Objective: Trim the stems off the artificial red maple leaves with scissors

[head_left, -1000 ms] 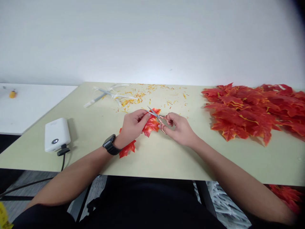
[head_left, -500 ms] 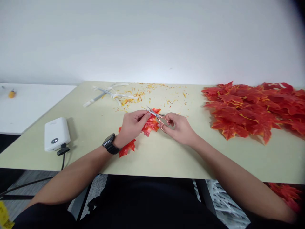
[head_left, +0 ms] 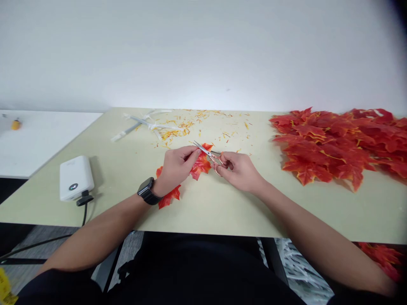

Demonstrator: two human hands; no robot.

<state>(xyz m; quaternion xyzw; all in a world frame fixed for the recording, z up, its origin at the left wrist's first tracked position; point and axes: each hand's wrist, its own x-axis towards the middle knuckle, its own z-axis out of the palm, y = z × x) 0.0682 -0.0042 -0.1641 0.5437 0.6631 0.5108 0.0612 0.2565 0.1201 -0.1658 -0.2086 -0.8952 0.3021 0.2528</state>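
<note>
A red-orange artificial maple leaf is pinched at its upper edge by my left hand, which wears a black watch at the wrist. My right hand has its fingers through the handles of small scissors with rose-gold loops. The silver blades point up and left across the leaf, close to my left fingertips, and look nearly closed. Under my left wrist, another red leaf lies partly hidden on the table.
Thin yellow and orange trimmings are scattered at the back middle. White plastic strips lie left of them. A white power bank with a black cable stands at left. A large heap of red leaves covers the back right.
The scissor blades have drawn closer together, and the held leaf has shifted slightly. Both hands stay almost in the same place.
</note>
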